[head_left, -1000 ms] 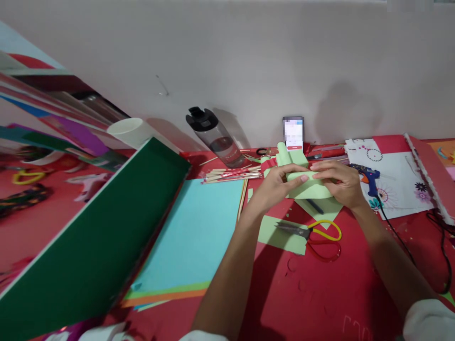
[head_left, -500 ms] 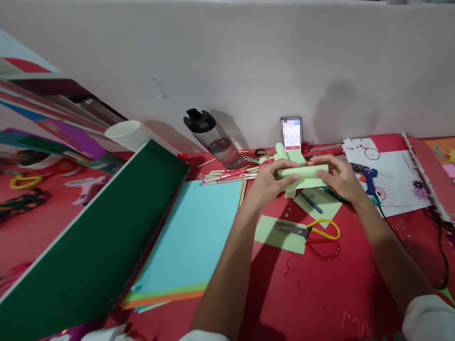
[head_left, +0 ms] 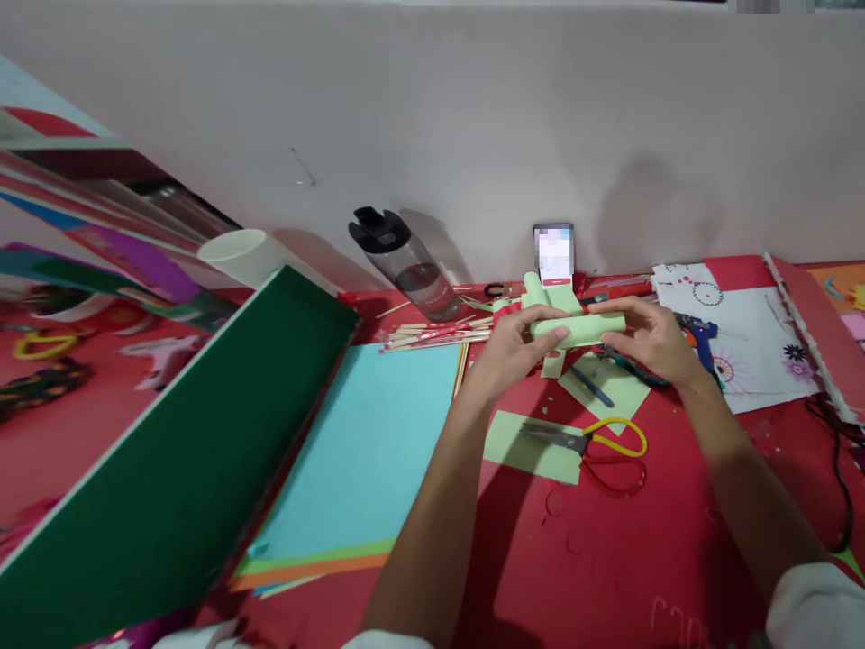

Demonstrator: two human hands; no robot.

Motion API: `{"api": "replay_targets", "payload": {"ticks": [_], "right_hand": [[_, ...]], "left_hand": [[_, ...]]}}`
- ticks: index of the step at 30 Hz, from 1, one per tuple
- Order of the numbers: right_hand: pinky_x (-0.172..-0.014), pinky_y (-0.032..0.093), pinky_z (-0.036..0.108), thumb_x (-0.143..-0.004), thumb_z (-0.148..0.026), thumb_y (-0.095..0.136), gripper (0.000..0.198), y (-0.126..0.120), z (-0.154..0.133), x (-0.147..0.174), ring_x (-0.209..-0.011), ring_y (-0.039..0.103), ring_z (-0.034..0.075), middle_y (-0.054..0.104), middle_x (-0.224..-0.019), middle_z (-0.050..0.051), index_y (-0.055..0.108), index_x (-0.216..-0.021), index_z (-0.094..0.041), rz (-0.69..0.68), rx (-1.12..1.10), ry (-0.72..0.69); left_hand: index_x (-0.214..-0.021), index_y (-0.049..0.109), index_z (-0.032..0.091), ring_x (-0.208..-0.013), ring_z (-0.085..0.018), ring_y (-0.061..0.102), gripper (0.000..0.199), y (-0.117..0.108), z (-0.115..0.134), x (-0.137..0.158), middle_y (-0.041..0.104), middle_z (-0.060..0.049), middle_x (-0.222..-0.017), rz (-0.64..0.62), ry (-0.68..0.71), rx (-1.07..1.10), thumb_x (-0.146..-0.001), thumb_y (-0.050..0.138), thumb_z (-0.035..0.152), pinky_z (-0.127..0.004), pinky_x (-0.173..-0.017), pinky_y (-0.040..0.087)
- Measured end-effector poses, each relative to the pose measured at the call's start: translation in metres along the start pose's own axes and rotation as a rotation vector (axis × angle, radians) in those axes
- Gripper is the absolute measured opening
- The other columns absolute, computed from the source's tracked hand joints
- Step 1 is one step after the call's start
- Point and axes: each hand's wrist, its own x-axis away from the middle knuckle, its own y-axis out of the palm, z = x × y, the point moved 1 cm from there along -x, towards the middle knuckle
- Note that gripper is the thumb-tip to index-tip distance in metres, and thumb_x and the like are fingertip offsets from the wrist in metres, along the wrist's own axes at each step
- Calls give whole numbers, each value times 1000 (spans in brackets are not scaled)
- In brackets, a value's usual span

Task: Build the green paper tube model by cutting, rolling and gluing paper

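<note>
Both hands hold a light green paper roll [head_left: 582,330] level above the table. My left hand [head_left: 514,347] pinches its left end, thumb on the near side and fingers behind. My right hand [head_left: 652,341] closes on the right end in the same way. Just behind the roll lie more rolled pieces of green paper [head_left: 535,287], partly hidden. Nearer me, scissors [head_left: 585,442] with one yellow and one red handle rest over a flat green paper strip [head_left: 514,442]. A dark, thin tool [head_left: 593,386] sits on another green sheet [head_left: 622,406].
A phone [head_left: 555,252] leans at the wall beside a water bottle [head_left: 405,261]. Thin wooden sticks [head_left: 436,335] lie in front. Coloured paper sheets [head_left: 365,442] and a dark green board [head_left: 203,442] stand left. A blue glue gun [head_left: 704,333] rests at right on patterned white paper [head_left: 763,342].
The flap of paper that hung below the roll has been wound up, leaving a more complete tube. My right hand has shifted slightly, and its thumb now sits lower.
</note>
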Motion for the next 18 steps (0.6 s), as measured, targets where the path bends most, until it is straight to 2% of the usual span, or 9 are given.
{"api": "replay_targets", "payload": {"ticks": [4, 7, 10, 14, 18], "right_hand": [[-92, 66, 42, -93, -50, 75, 43, -7, -5, 2, -115, 72, 25, 71, -136, 7, 69, -131, -31, -80, -143, 116], [-86, 68, 40, -96, -55, 69, 46, -12, -7, 3, -103, 75, 23, 75, -123, 7, 66, -134, -30, -87, -193, 198], [-81, 68, 36, -95, -52, 71, 45, -14, -10, 3, -94, 75, 21, 76, -110, 6, 66, -134, -28, -78, -189, 241], [-78, 68, 34, -90, -43, 78, 46, -12, -13, 2, -93, 76, 21, 78, -110, 6, 68, -132, -27, -127, -168, 292], [-77, 67, 34, -83, -33, 82, 42, -10, -14, 1, -88, 77, 20, 81, -101, 5, 73, -123, -25, -108, -124, 344]], "left_hand": [[-111, 76, 18, -77, -13, 66, 36, -4, -2, 0, 71, -6, -99, 9, -26, 81, -87, 78, 45, -27, -69, 60], [-109, 76, 18, -79, -13, 65, 35, -6, 0, 1, 70, -5, -99, 7, -48, 118, -85, 80, 43, -26, -72, 59], [-108, 76, 19, -80, -13, 64, 33, -7, 1, 1, 70, -4, -96, 0, -53, 126, -83, 81, 39, -25, -69, 56], [-109, 76, 19, -73, -11, 60, 35, -6, 1, 1, 68, -3, -92, -29, -60, 107, -79, 85, 35, -23, -61, 49], [-110, 76, 19, -63, -9, 54, 37, -4, -1, 1, 65, -1, -82, -82, -66, 109, -78, 87, 35, -23, -53, 43]]}}
